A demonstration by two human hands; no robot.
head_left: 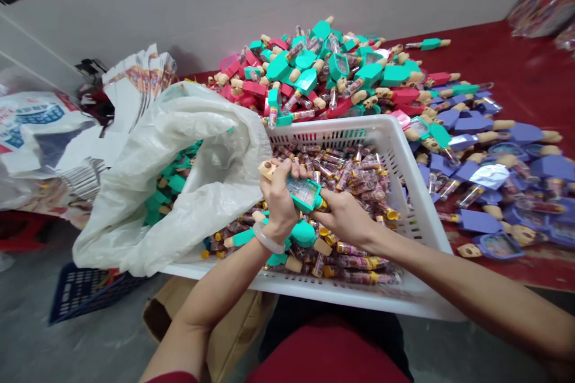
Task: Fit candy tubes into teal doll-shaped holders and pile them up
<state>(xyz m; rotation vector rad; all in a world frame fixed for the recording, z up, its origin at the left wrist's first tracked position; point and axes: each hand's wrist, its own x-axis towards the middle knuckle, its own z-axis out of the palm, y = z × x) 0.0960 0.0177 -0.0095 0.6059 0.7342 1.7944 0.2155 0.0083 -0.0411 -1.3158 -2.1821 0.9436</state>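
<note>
My left hand [281, 200], with a pale bracelet at the wrist, is closed round a green plastic toy [305, 191] that has a clear window. The toy's beige animal-head end [266, 169] sticks out past my left thumb. At the toy's other end, my right hand [344, 215] pinches a small yellow-capped tube [320, 204], mostly hidden by the fingers. Both hands are above a white plastic basket [417, 215] holding many clear tubes with yellow caps [366, 262]. Several more green toys [303, 233] lie on the tubes below my left wrist.
A white plastic sack [215, 185] with green toys inside rests on the basket's left part. Behind are piled green and red toys [305, 81]; purple toys [480, 221] lie right, on a red table [476, 48]. Printed cards [135, 84] stand left. A blue crate [90, 293] and cardboard box [233, 323] are below.
</note>
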